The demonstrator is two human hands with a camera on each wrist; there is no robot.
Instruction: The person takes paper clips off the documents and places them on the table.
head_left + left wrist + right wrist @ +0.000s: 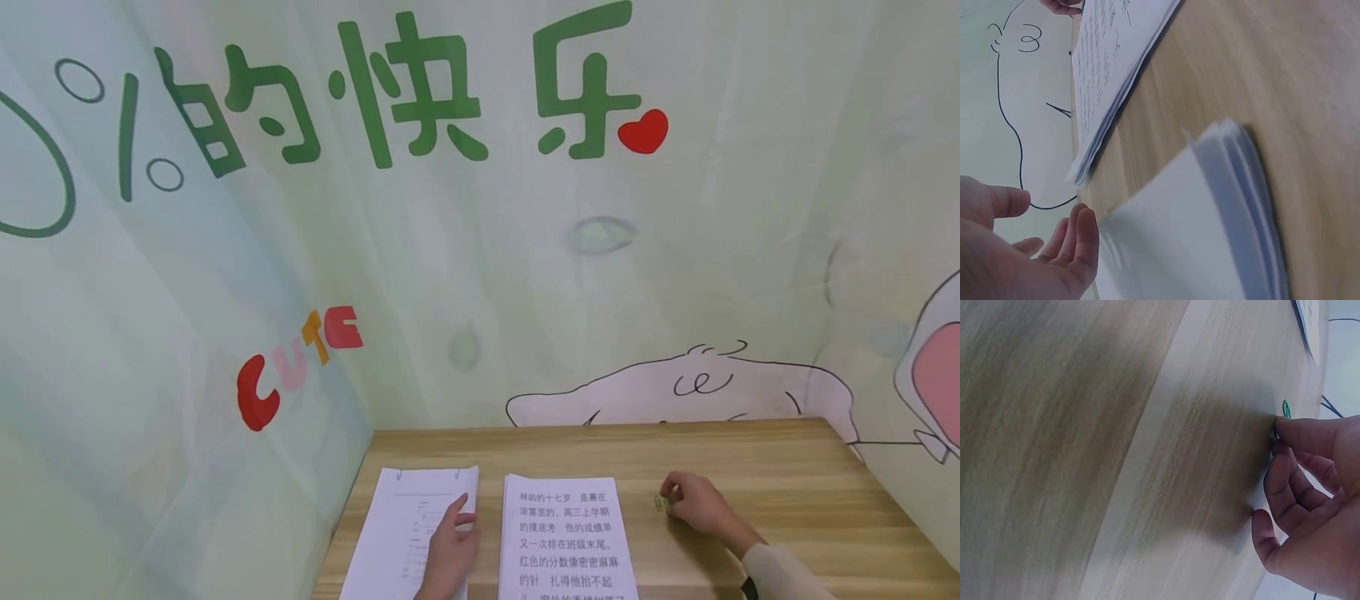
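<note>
Over the right edge of a stack of printed sheets, my left hand is held with fingers loosely extended. The left wrist view shows that hand holding nothing, beside the stack's layered edge. My right hand is low at the tabletop on the right, its thumb and index finger pinching at a small green paper clip. Another green paper clip lies just past the thumb in the right wrist view. The fingertips mostly hide the pinched one.
A second stack of paper with large printed text lies between the hands. Two small clips sit on the left stack's top edge. The wooden table meets a printed curtain at the back and sides.
</note>
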